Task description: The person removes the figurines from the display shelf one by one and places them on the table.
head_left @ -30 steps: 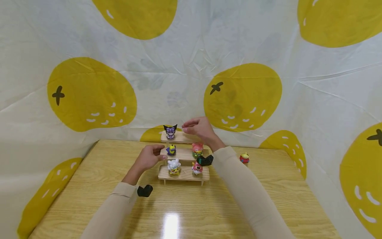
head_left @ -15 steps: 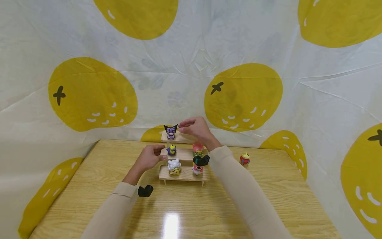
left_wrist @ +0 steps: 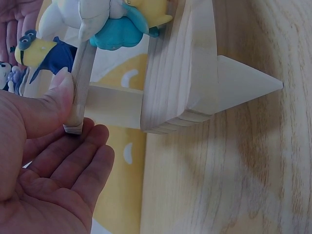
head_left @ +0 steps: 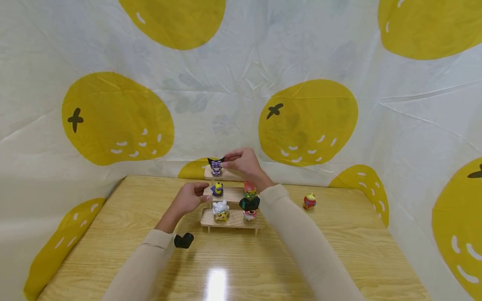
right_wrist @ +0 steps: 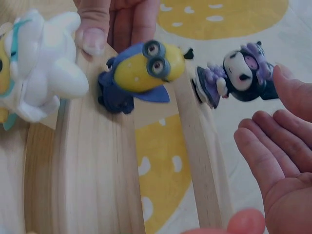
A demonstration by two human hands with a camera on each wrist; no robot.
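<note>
A three-tier wooden display stand (head_left: 231, 223) holds several small figurines. My left hand (head_left: 188, 198) grips the left end of its middle shelf (left_wrist: 83, 87), thumb on top and fingers underneath. On the top shelf's left end stands a purple and black figurine (head_left: 216, 168) with pointed ears. My right hand (head_left: 246, 164) is at that figurine's right side, its thumb at the head and its fingers loosely extended behind; contact is hard to tell. A yellow minion figurine (right_wrist: 141, 73) in a blue cape stands on the middle shelf, near my left thumb.
A white and yellow figurine (head_left: 220, 210) stands on the bottom shelf, a pink one (head_left: 250, 215) to its right. Another pink figurine (head_left: 249, 189) is on the middle shelf, partly behind the right wrist's camera. A red and green figurine (head_left: 310, 201) stands on the table (head_left: 339, 242), right of the stand.
My right hand has moved left along the top shelf, up to the purple and black figurine. My left hand has kept its grip on the middle shelf.
</note>
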